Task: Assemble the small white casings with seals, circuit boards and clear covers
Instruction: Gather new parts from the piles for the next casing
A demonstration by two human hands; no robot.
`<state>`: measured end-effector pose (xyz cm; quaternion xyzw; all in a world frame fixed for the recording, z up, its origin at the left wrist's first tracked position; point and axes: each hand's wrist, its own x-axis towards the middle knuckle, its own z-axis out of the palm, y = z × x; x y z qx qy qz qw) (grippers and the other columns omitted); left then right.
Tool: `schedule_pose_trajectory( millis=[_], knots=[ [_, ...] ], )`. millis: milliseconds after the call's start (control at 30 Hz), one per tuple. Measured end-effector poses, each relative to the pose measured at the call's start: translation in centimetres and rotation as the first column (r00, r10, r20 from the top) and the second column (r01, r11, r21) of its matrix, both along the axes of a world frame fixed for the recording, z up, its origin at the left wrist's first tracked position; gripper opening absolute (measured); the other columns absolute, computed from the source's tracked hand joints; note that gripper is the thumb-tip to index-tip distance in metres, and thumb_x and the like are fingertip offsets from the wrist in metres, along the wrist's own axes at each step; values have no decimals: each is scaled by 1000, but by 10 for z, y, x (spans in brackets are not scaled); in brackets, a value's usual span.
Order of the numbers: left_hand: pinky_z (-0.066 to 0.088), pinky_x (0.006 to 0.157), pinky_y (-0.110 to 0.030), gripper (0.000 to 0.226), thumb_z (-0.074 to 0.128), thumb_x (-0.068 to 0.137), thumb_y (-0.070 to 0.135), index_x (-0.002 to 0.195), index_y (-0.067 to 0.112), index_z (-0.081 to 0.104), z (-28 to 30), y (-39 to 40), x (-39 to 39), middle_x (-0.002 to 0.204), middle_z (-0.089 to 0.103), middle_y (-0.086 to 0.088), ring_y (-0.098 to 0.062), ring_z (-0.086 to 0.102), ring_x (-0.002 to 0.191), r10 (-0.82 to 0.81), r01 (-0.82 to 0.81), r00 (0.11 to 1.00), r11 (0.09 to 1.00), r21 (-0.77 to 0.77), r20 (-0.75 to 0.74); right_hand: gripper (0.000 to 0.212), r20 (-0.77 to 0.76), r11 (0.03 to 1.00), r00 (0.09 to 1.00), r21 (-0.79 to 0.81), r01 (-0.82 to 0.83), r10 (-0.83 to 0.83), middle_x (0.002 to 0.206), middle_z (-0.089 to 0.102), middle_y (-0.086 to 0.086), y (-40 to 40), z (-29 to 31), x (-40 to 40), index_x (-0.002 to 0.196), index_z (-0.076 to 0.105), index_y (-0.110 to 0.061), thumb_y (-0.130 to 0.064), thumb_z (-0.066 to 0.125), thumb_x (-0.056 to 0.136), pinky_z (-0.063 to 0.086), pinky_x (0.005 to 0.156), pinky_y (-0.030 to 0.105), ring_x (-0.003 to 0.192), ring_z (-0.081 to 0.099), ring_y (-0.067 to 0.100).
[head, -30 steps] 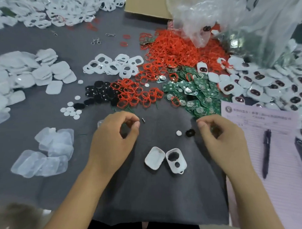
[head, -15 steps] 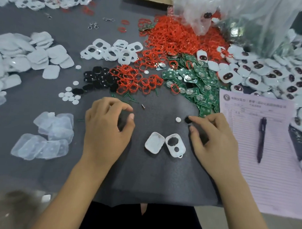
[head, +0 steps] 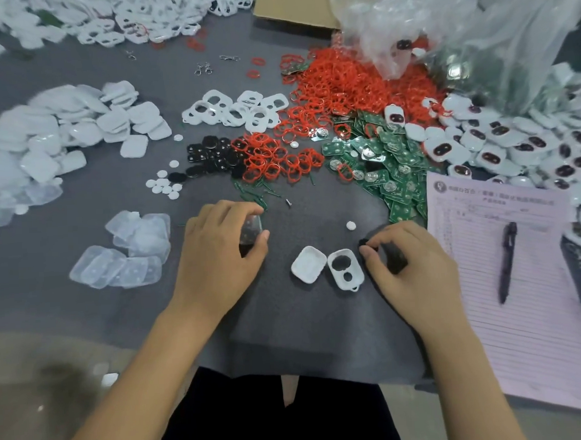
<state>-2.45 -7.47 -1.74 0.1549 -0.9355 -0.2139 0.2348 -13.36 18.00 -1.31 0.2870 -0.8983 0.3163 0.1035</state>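
Two white casing halves lie on the grey mat between my hands: a closed shell and a front with two holes. My left hand holds a clear cover between curled fingers and thumb, left of the casings. My right hand pinches a small black pad at its fingertips, just right of the holed front's top edge. A single white disc lies above them.
Ahead lie piles of red seals, green circuit boards, black pads, white discs and holed casings. Clear covers sit left. A form with a pen and finished units sit right.
My right hand reached the black pad lying by the white disc, picked it up and brought it down beside the holed casing front. My left hand barely moved.
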Motion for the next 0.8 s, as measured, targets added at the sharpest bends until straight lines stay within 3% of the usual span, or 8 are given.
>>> schedule_pose_trajectory(
  millis=[167, 333, 533, 667, 800],
  knots=[
    [48, 92, -41, 32, 73, 87, 12, 118, 16, 65, -1, 1, 0, 107, 62, 2, -22, 55, 102, -85, 86, 996, 993, 77, -19, 8, 54, 1000, 998, -15, -19, 19, 94, 63, -16, 1, 1, -1, 92, 70, -27, -22, 75, 92, 50, 71, 37, 87, 58, 6],
    [51, 85, -49, 26, 71, 89, 4, 113, 11, 68, -2, 1, -1, 103, 65, 0, -26, 60, 95, -131, 134, 990, 990, 47, -54, 8, 52, 1000, 999, -25, -7, 9, 97, 65, -16, 2, -1, -1, 99, 72, -26, -20, 73, 94, 50, 73, 33, 91, 60, 7],
    [53, 84, -45, 20, 66, 93, 14, 111, 8, 70, 2, 5, 0, 103, 68, -2, -28, 63, 93, -157, 159, 973, 987, -2, -167, 9, 36, 999, 999, -31, 7, -6, 97, 65, -15, 2, -2, -2, 102, 73, -25, -21, 72, 94, 48, 71, 28, 90, 60, 6],
    [53, 84, -41, 23, 62, 95, 22, 110, 8, 72, 5, 7, 1, 103, 70, -1, -26, 64, 91, -241, 240, 957, 970, -29, -158, 10, 51, 999, 999, -31, 12, -10, 96, 64, -17, 2, -2, -2, 102, 73, -26, -21, 73, 94, 41, 71, 14, 88, 56, 0],
    [53, 80, -44, 21, 64, 93, 23, 105, 9, 73, 6, 8, 0, 100, 70, -1, -27, 65, 88, -329, 325, 939, 944, -58, -100, 10, 64, 999, 998, -37, 15, -12, 96, 64, -18, 1, -2, -2, 102, 73, -28, -22, 72, 94, 45, 70, 20, 86, 57, 1]
  ],
)
